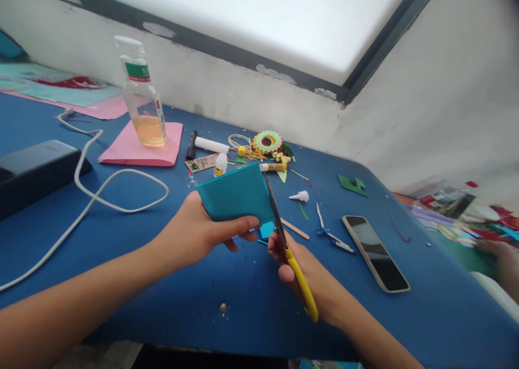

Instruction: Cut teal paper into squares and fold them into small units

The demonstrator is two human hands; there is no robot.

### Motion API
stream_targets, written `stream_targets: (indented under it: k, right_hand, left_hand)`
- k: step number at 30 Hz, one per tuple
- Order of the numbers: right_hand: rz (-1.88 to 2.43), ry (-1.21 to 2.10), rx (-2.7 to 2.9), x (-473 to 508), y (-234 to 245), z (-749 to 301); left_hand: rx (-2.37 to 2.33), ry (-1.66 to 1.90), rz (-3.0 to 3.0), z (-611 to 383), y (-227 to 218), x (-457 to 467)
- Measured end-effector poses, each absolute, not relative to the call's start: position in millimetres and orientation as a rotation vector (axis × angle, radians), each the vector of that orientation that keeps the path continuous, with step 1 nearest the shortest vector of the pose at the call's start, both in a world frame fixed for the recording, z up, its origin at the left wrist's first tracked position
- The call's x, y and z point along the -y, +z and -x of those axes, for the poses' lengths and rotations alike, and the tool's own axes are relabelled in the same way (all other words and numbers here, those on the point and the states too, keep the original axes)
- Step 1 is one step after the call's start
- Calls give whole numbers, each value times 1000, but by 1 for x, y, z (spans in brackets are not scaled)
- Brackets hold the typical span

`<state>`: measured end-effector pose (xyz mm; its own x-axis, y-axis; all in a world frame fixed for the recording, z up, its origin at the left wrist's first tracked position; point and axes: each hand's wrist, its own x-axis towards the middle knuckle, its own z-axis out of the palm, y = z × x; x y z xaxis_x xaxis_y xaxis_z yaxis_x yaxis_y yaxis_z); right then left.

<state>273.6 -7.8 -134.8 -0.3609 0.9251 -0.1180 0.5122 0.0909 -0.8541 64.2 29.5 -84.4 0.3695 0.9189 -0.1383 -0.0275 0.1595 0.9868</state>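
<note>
Folded teal paper (pixel 239 193) is pinched in my left hand (pixel 211 223), thumb on its near face and fingers behind. My right hand (pixel 300 266) grips yellow-handled scissors (pixel 300 282), whose dark blades run along the paper's right edge. Whether the blades are apart is hard to make out. A smaller bright blue paper piece (pixel 266 230) shows just under the teal paper, between my hands. Past the scissors lies a wooden stick (pixel 295 229), partly covered by the blades.
On the blue table (pixel 170 293) lie a phone (pixel 377 255) at right, a white nozzle cap (pixel 300 196) and a small glue bottle (pixel 220 165). A glass bottle (pixel 148 114) stands on pink paper (pixel 172 142). A white cable (pixel 87 212) loops at left. Another person's hand (pixel 500 255) is far right.
</note>
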Motion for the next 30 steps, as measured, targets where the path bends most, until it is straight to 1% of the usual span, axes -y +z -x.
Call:
stream_targets:
  k: [8,12,23,30]
  right_hand:
    - [1453,1229,1893,6,-127,-269]
    - [1490,1190,1913,6,-121,-266]
    - [1441,1129,1979,6,-125,-269]
    - [1471,1162,1967,6,-124,-268]
  left_hand:
    - [-955,866,-1206,-65,-87,-31]
    - [-940,864,-1183,-65,-88,-31]
    - [-974,853,-1186,-65,-88,-30]
    - [-969,851,-1182,-65,-88,-30]
